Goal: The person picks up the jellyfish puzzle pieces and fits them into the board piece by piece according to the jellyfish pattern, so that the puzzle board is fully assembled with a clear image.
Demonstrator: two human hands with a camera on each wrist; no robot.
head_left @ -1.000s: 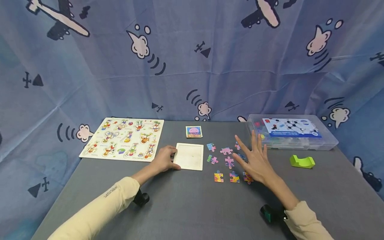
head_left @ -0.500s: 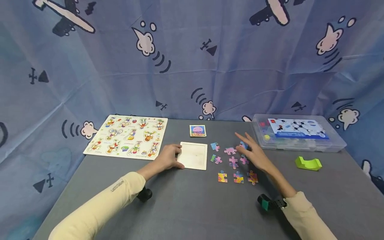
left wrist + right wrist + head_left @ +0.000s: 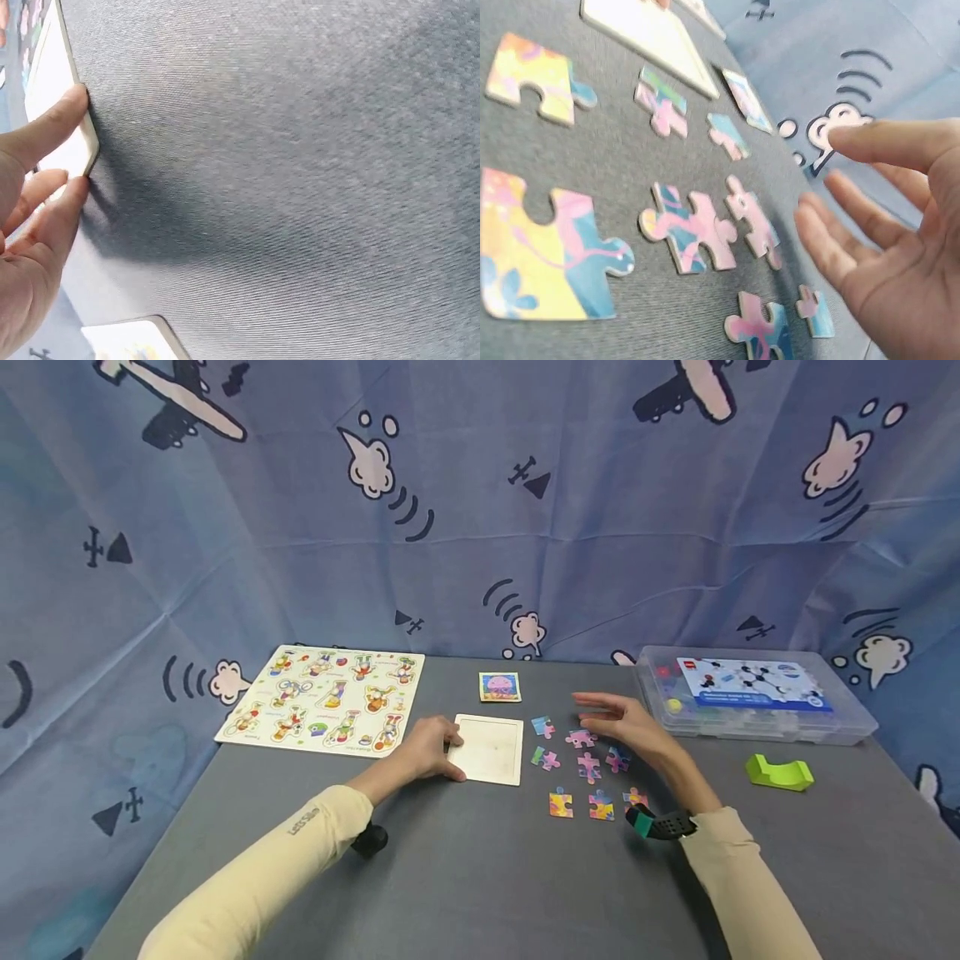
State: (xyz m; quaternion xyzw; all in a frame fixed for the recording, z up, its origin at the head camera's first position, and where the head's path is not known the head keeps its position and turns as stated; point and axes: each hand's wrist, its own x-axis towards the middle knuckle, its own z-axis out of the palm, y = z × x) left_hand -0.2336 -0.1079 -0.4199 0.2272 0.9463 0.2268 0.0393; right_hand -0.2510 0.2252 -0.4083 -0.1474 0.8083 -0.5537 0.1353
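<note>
Bench (image 3: 480, 877) notes: I see a clear box (image 3: 757, 727) at back right — a yellow ball (image 3: 674, 705) shows through its wall. Shallow tray (image 3: 491, 750) lies mid-bench, pale floor in view; puzzle pieces (image 3: 588, 767) lie on the bench to its right. Left hand (image 3: 427, 750) pinches the tray's near-left corner, thumb on the near edge. Right hand (image 3: 628, 725) hangs near the far pieces — fingers extended, loosely spread, thumb apart.

1. The left arm (image 3: 258, 872) stretches forward, left hand (image 3: 424, 750) low, its fingers (image 3: 66, 217) set in a wide grip.
2. The right hand (image 3: 628, 724) hovers, fingers loosely curved, thumb (image 3: 896, 142) held apart.
</note>
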